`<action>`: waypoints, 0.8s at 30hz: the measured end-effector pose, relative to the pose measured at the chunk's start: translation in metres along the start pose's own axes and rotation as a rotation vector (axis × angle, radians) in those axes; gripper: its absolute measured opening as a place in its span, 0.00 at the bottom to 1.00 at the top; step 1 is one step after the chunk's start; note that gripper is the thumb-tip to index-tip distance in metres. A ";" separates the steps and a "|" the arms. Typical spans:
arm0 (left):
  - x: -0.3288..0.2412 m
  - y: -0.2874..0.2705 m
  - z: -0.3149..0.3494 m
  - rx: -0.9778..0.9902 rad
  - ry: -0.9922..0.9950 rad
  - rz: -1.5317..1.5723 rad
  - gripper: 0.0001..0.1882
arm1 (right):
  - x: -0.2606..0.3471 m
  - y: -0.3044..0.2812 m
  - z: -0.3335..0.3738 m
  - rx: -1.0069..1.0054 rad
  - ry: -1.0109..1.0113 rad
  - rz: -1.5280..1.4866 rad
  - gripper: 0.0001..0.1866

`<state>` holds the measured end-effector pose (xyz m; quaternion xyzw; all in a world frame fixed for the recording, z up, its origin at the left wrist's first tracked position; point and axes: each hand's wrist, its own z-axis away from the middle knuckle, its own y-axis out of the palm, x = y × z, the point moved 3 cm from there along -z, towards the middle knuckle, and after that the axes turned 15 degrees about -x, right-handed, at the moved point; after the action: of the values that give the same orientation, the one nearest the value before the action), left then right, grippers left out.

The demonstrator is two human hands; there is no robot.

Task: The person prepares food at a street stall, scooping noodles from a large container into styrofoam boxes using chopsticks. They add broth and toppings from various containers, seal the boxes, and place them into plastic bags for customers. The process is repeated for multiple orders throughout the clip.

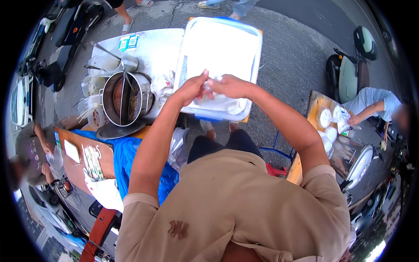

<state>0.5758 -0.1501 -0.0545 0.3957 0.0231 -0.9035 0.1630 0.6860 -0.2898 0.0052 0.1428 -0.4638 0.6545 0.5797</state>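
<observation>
At the left, a divided metal pot (125, 100) is holding brown liquid, standing near a white tub (218, 43). Over the near part of that tub, the left hand (193, 90) is curling its fingers inward and meeting the right hand (230, 86); a small pale scrap (206, 84) is showing between them, though I cannot tell whether either hand's fingers are clamping it. Farther right, another person's hand (354, 120) is reaching over a wooden table (313, 104).
</observation>
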 end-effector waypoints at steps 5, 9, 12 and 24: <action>0.003 0.001 -0.001 -0.093 0.079 0.013 0.21 | -0.005 0.016 0.007 -0.248 -0.574 -0.080 0.07; 0.004 0.004 0.010 -0.050 0.048 0.065 0.16 | 0.019 0.017 0.023 -0.565 -0.862 0.398 0.08; -0.006 0.009 0.027 -0.073 0.029 0.249 0.12 | 0.012 0.022 0.023 -0.868 -0.892 0.390 0.09; 0.080 -0.034 0.018 -0.605 0.151 0.588 0.15 | -0.114 0.057 0.028 -0.878 0.147 -0.561 0.18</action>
<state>0.5014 -0.1433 -0.1028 0.3847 0.1852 -0.7397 0.5201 0.6581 -0.3774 -0.0876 -0.0413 -0.5965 0.2267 0.7688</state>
